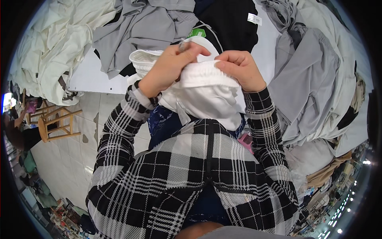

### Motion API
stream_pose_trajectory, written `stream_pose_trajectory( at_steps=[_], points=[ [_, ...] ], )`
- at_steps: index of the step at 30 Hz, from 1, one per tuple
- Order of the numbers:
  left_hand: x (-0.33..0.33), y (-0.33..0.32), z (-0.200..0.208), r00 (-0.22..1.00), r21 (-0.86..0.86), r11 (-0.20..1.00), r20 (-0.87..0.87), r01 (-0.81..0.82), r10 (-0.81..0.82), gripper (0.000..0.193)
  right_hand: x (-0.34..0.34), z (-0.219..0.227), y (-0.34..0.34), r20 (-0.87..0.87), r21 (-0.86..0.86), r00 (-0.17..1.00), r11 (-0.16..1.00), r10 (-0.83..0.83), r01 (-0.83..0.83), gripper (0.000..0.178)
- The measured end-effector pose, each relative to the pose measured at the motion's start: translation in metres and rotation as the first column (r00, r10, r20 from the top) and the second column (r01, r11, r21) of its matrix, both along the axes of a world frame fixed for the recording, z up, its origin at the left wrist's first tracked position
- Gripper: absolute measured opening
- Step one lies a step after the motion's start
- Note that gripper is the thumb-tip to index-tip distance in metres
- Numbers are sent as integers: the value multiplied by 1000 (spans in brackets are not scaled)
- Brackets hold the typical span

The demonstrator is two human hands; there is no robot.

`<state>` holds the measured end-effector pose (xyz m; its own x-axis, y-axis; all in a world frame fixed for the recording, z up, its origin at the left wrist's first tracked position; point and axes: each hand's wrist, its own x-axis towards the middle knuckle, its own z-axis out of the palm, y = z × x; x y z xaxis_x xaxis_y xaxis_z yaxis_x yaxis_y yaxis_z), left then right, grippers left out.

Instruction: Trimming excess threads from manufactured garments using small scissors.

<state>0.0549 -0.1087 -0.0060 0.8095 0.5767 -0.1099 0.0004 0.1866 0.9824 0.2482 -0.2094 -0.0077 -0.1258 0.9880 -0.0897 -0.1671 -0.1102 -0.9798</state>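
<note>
A white garment with a gathered elastic waistband (207, 75) hangs in front of my chest, its lower part bunched toward my lap. My left hand (171, 65) is closed on the far left part of the waistband, fingers bent inward. On the right, my right hand (242, 68) pinches the band's edge between thumb and fingers. Another white fold with an opening (145, 59) shows beside my left wrist; whether it belongs to the same garment I cannot tell. Just beyond my hands lie a green tag (196, 33) and a pale cord (215, 34).
Grey garments (139, 32) and a black garment (232, 28) lie on the white table (91, 73). White cloth (63, 44) is heaped at the left, more grey garments (306, 79) at the right. A wooden stool (61, 124) stands on the tiled floor at left, near another person.
</note>
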Motion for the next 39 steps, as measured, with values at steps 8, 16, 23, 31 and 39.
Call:
stream_pose_trajectory(
  at_steps=[8,16,23,31,39],
  points=[
    [-52,35,16,959,288,917,13,-275,283,26,25,24,-5,105,-235,940,926,325,-294,34],
    [-65,36,10,932,522,800,-27,-295,361,22,36,31,-1,252,-250,900,922,356,-295,35],
    [-68,43,2,924,498,811,-51,-306,379,22,40,27,-3,287,-256,900,932,327,-257,35],
    [-76,47,3,901,553,769,-73,-320,427,22,44,26,-10,282,-251,902,933,325,-258,37],
    [-73,47,5,901,565,759,-62,-323,429,21,44,27,-16,301,-239,897,936,323,-257,37]
  ],
)
